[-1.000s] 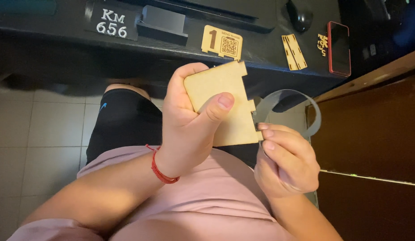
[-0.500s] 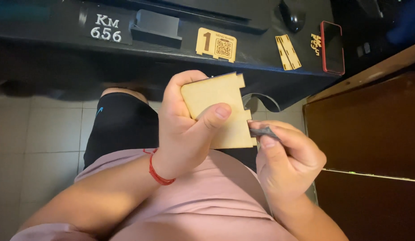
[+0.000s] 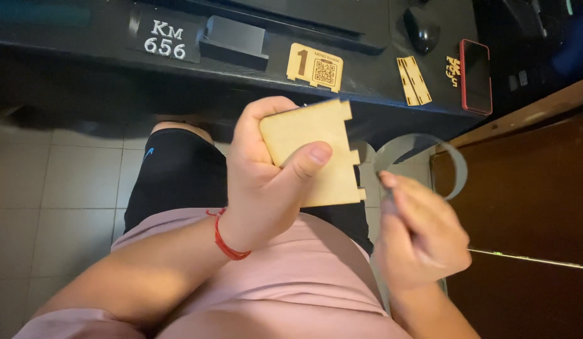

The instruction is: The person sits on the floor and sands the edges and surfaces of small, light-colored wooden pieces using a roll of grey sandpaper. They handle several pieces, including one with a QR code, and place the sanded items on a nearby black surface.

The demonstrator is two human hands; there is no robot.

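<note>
Left hand (image 3: 266, 182) clamps notched plywood panel (image 3: 316, 154) at frame centre, thumb across face. Right hand (image 3: 420, 235) at 4 o'clock pinches grey band (image 3: 458, 169), loop curling toward 2 o'clock. Step: probably fitting band to panel. Next calls for aligning loop with notched edge. Black counter (image 3: 367, 94) at 12 o'clock.

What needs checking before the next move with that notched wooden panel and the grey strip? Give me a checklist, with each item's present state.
1. Left hand grips the flat notched light wooden panel, thumb across its face: ok.
2. Right hand pinches the thin grey looped strip at the fingertips: ok.
3. Strip touching the panel: not ok, there is a gap between them.
4. Panel's notched right edge uncovered by the fingers: ok.
5. Strip free of twists: cannot tell, it is blurred.
6. Spare slotted wooden piece within view on the black desk: ok.
</note>
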